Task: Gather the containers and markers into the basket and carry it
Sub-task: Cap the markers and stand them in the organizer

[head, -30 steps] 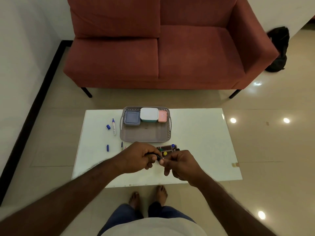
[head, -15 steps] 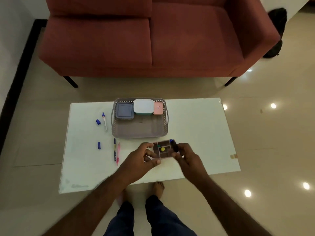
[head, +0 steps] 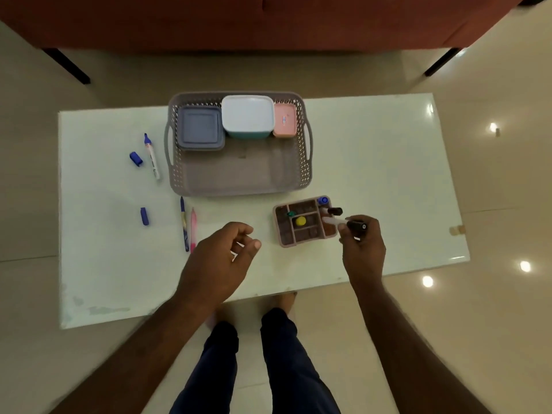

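Grey perforated basket [head: 239, 177] sitting on the white table [head: 373, 162] at upper centre of the frame, already holding three lidded containers along its far wall: grey-blue container [head: 199, 128] at left, white-lidded teal container [head: 248, 116] in the middle, small pink container [head: 285, 120] at right. Lying loose on the table left of the basket: uncapped blue marker [head: 151, 155] with a blue cap [head: 136, 158] just beside it, and lower down a second blue cap [head: 144, 216]. Lying side by side below the basket's lower left corner: dark blue pen [head: 184, 224] and pink pen [head: 193, 228]. Standing just below the basket's lower right corner: compartmented organiser [head: 304, 222] with several small pieces inside. Pinching a black-capped marker [head: 346, 224] over the organiser's right edge: right hand [head: 363, 246], fingers curled around the capped end. Hovering at lower centre, just left of the organiser: left hand [head: 221, 258], fingers loosely curled and holding nothing.
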